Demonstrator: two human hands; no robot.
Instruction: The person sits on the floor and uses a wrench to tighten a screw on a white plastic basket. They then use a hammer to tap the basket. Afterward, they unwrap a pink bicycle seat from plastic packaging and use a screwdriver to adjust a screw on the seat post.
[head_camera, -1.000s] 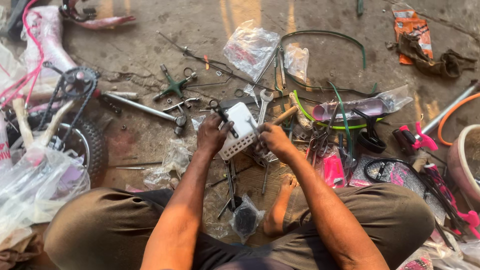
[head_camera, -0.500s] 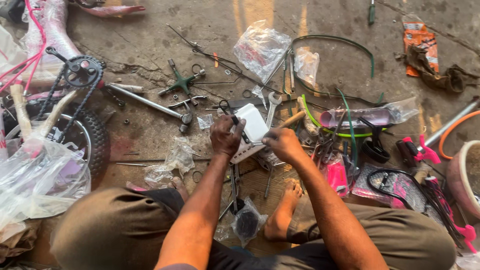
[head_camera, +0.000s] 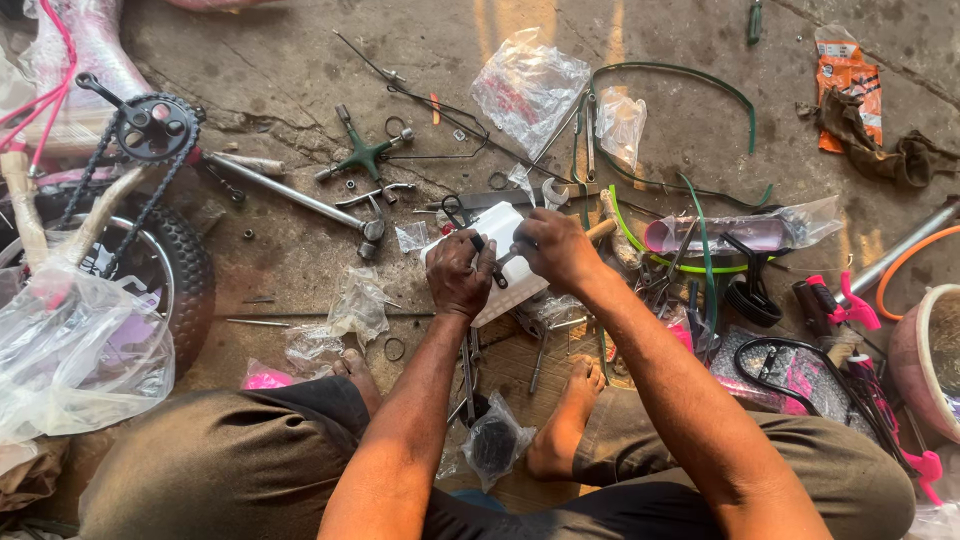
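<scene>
My left hand (head_camera: 458, 276) and my right hand (head_camera: 552, 248) meet over a white ribbed plastic piece (head_camera: 503, 225), both gripping it above the concrete floor. A small dark metal part (head_camera: 496, 273) pokes out between the fingers of the two hands. I sit on the floor with my bare feet (head_camera: 566, 432) tucked under my arms. Loose tools and small parts lie right under the hands.
A small bicycle with chain ring (head_camera: 152, 127) and tyre (head_camera: 175, 270) stands at left, wrapped in plastic (head_camera: 70, 350). A cross wrench (head_camera: 362, 155), a long bar (head_camera: 290, 195), clear bags (head_camera: 528, 85), green cable (head_camera: 690, 80) and pink parts (head_camera: 840, 300) litter the floor.
The view has shifted a little. Both hands stay on the white piece and have turned it slightly, drawing closer together over it.
</scene>
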